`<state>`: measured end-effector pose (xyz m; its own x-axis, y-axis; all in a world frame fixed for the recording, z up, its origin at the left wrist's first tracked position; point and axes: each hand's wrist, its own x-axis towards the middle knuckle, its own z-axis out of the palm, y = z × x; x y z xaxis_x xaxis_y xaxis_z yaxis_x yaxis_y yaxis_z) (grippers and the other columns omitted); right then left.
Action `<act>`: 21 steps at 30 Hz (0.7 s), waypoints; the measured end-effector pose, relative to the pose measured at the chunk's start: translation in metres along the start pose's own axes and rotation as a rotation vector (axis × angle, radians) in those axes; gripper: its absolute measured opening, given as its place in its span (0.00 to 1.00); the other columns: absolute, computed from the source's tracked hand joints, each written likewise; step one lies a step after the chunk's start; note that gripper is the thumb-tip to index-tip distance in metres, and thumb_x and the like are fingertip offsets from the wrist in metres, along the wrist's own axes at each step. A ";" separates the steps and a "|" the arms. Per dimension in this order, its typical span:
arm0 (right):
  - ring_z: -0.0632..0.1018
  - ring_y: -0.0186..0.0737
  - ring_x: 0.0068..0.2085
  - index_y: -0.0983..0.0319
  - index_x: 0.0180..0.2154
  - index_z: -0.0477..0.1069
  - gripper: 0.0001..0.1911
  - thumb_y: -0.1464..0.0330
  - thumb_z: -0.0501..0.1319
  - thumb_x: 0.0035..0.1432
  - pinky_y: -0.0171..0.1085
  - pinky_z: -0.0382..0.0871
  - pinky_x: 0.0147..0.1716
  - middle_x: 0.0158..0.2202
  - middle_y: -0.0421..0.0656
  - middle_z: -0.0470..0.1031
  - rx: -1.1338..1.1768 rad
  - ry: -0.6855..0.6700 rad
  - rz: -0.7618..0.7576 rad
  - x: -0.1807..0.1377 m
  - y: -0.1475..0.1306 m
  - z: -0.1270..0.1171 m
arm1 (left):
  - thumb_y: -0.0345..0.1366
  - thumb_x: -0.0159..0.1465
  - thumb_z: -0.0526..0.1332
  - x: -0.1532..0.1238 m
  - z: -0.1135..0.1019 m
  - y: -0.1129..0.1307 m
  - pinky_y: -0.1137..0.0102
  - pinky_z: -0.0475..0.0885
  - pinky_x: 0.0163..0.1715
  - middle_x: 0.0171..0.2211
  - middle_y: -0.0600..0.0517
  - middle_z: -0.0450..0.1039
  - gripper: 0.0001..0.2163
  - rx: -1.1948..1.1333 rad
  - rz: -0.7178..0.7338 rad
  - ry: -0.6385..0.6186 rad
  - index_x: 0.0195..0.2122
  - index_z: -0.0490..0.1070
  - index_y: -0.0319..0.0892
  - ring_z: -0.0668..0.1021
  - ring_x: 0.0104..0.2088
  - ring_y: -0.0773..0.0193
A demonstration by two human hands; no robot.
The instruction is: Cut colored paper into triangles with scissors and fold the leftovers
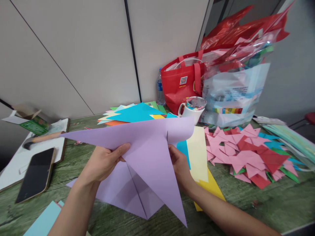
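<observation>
A large sheet of purple paper (pixel 150 137), partly folded into pointed flaps, is held up above the table. My left hand (pixel 105 160) pinches it near the middle of its lower left edge, thumb on the front. On the right side, my right hand (pixel 178 164) grips it from behind, and some of its fingers are hidden by the paper. The sheet's upper right end curls over in a rounded bend. Below it another purple folded piece (pixel 133 190) with a centre crease shows; whether the two are joined I cannot tell.
Pink and red folded paper pieces (pixel 246 154) are heaped at right. Behind stand a white mug (pixel 193 113), a red bag (pixel 180 82), a plastic bag (pixel 233 95) and a bottle (pixel 160 90). Coloured sheets (pixel 137 113) lie at the back, a phone (pixel 36 173) at left.
</observation>
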<state>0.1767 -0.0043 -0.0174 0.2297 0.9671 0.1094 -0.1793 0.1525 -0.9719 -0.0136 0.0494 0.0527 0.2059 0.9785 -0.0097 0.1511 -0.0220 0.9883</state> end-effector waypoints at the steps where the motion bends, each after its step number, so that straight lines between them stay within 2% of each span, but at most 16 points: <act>1: 0.75 0.38 0.30 0.60 0.32 0.69 0.12 0.74 0.64 0.40 0.36 0.70 0.29 0.29 0.39 0.76 0.001 0.000 0.002 0.000 0.000 0.000 | 0.42 0.51 0.68 0.000 0.000 0.000 0.73 0.71 0.21 0.25 0.50 0.73 0.10 0.005 0.001 0.000 0.26 0.75 0.39 0.73 0.27 0.63; 4: 0.74 0.37 0.29 0.60 0.32 0.69 0.12 0.74 0.64 0.40 0.36 0.70 0.28 0.29 0.39 0.76 0.002 0.000 0.003 0.000 0.001 0.001 | 0.41 0.52 0.68 0.000 0.000 0.001 0.73 0.70 0.20 0.24 0.50 0.73 0.10 0.014 0.003 -0.002 0.24 0.75 0.39 0.73 0.26 0.63; 21: 0.73 0.36 0.27 0.60 0.29 0.70 0.08 0.74 0.63 0.41 0.35 0.68 0.26 0.25 0.37 0.75 0.013 0.026 0.056 -0.003 -0.008 0.002 | 0.38 0.50 0.69 -0.002 0.004 0.005 0.76 0.69 0.17 0.27 0.51 0.74 0.09 -0.049 -0.023 0.014 0.31 0.76 0.41 0.72 0.25 0.66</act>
<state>0.1760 -0.0077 -0.0094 0.2437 0.9686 0.0497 -0.2047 0.1015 -0.9736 -0.0094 0.0462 0.0568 0.1892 0.9815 -0.0309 0.1082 0.0104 0.9941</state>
